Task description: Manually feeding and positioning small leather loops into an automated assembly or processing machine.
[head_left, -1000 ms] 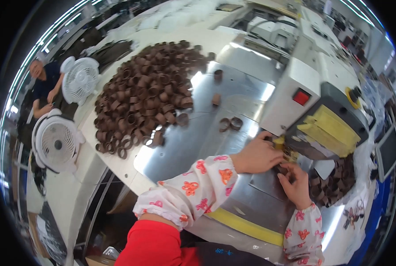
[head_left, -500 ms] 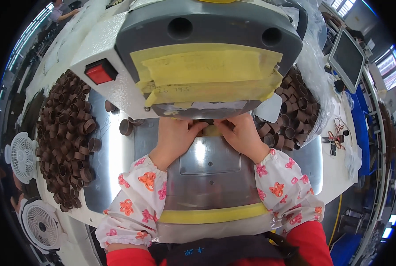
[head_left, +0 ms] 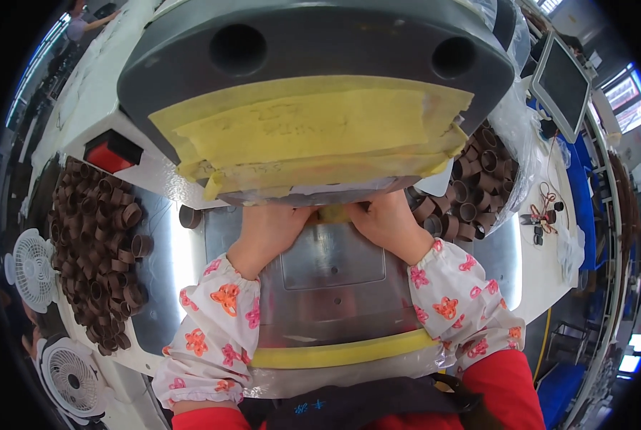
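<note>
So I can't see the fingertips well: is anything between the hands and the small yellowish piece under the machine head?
Nothing visible. The left hand and right hand both meet the yellowish piece on the metal plate. The machine head overhangs and hides the fingertips, so the contact itself is unclear.
</note>
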Demonstrator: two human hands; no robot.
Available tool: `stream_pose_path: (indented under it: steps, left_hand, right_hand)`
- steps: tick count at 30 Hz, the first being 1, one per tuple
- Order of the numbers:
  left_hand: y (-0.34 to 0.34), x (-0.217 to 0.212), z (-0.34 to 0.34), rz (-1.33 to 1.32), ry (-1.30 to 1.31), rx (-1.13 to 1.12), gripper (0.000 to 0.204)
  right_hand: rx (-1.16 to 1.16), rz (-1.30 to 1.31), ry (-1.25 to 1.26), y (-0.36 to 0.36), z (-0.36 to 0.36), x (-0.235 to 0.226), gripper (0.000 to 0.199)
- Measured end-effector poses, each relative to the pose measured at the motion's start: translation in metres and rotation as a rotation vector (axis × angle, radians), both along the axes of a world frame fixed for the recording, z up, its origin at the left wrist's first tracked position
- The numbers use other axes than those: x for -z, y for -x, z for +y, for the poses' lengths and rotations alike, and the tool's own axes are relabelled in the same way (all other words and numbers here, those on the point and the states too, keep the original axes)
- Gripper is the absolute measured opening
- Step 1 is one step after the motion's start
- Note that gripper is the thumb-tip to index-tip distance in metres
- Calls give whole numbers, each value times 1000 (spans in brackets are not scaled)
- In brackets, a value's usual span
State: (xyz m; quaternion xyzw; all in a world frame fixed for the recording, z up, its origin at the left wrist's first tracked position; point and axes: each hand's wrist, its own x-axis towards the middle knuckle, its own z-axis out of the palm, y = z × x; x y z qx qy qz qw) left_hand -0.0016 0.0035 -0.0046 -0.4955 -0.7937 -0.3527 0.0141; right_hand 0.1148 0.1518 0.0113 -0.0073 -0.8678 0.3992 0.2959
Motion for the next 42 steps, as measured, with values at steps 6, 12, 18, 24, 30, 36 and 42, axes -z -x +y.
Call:
stream_pose_path:
  steps: [6, 12, 18, 24, 30, 36, 42]
  left_hand:
    - [-3, -11, -3, -5, 28, -13, 22]
    - [-4, -7, 1, 132, -33, -18, 23]
    - [-6, -10, 0, 121, 0, -26, 23]
    - [1, -2, -2, -85, 16, -21, 23]
    - [-1, -9, -1, -59, 11, -19, 25]
    - [-11, -12, 7, -57, -3, -22, 25]
    - [-5, -14, 3, 75, -8, -23, 27]
  right_hand:
    - [34, -46, -21, -2, -7, -6, 21]
    - [161, -70, -212, -1, -3, 3, 15]
    - [181, -94, -218, -2, -4, -1, 14]
    - [195, -59, -286, 7, -12, 2, 7]
    - [180, -92, -242, 1, -6, -2, 6]
    - [193, -76, -265, -3, -5, 1, 2]
    - [130, -50, -216, 1, -1, 9, 1]
